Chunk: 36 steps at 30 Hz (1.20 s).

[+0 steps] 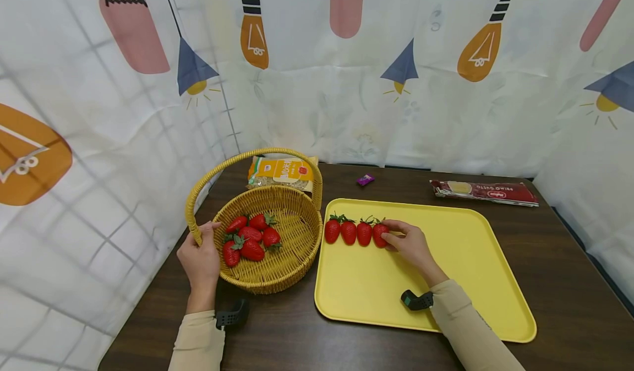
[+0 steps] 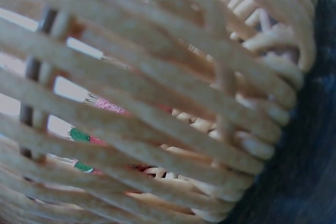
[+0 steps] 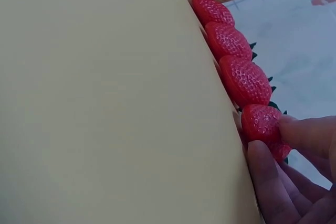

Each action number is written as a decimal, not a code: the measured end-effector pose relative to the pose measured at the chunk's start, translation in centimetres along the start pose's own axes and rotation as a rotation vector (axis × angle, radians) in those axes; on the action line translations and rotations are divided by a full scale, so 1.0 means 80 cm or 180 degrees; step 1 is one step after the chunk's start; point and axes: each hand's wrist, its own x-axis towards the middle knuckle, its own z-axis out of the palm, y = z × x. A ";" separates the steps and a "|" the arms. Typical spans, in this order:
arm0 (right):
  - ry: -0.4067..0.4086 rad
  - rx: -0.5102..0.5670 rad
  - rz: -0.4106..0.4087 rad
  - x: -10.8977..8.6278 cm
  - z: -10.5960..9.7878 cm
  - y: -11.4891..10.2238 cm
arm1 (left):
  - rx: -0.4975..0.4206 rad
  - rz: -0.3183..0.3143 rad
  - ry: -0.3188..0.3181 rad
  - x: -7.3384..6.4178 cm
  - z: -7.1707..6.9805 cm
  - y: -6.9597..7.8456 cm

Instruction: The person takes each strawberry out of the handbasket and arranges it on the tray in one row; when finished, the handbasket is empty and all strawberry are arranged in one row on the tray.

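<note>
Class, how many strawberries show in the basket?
6 in the basket: two strawberries at back, one in the middle, one right, two in front; more may hide underneath.

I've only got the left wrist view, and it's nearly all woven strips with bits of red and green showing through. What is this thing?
Observer: The head view shows it's a wicker basket, with the left hand holding its side near the foot of the handle.

Visitor: Oh, nice! And what's the other hand up to? I don't see it at all.

Observer: In the head view, the right hand pinches the rightmost strawberry in a row of four on the yellow tray.
</note>
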 end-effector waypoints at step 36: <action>-0.0011 0.0271 -0.0603 -0.016 0.036 -0.076 | 0.0051 -0.0069 -0.0042 -0.002 -0.003 0.003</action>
